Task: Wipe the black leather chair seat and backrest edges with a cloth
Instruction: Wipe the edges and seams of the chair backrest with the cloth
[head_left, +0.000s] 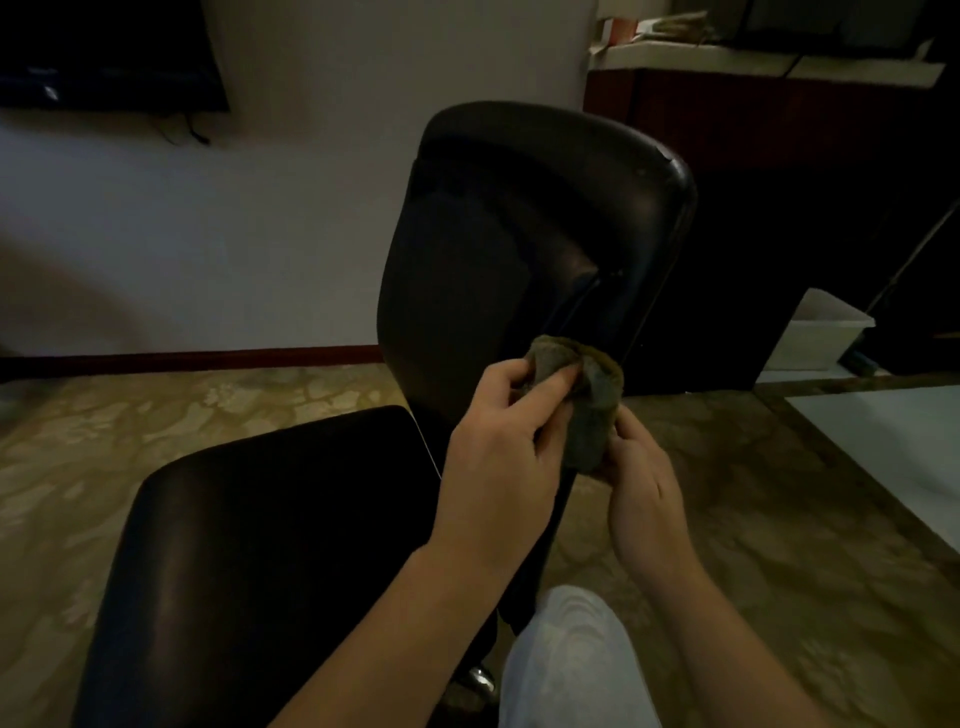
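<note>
A black leather chair stands in front of me, its seat (270, 530) at lower left and its backrest (519, 249) rising in the centre, seen side-on. A grey-green cloth (587, 400) is bunched up low by the backrest's near edge. My left hand (509, 447) pinches the cloth's upper part with fingers and thumb. My right hand (644, 483) holds the cloth's lower end from the right. Whether the cloth touches the backrest edge is not plain.
A dark cabinet (810, 218) with a light countertop stands behind the chair at right. A white bin (815, 332) sits on the floor beside it. A black screen (109, 57) hangs on the wall at upper left. My knee in light trousers (571, 660) is at the bottom.
</note>
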